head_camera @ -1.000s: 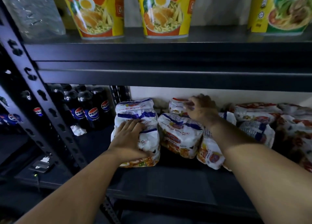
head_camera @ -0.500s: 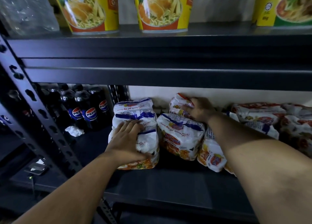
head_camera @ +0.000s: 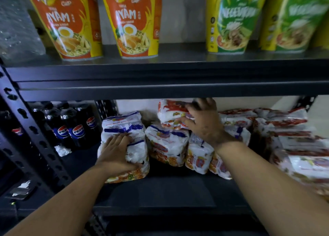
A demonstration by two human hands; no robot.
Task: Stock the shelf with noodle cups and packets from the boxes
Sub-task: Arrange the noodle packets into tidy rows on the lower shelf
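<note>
In the head view, the right hand (head_camera: 201, 121) is curled round a red-and-white noodle packet (head_camera: 170, 113), held raised at the back of the lower shelf (head_camera: 160, 193), above the blue-banded packets (head_camera: 167, 143) below it. The left hand (head_camera: 115, 154) is laid flat, fingers straight, against the front of a standing multipack (head_camera: 124, 129) to its right side. Noodle cups (head_camera: 71, 22) are seen on the shelf above both hands. If the raised packet is set on the leaning packs, a slide forward is likely; should the left hand be lifted, the multipack could topple.
</note>
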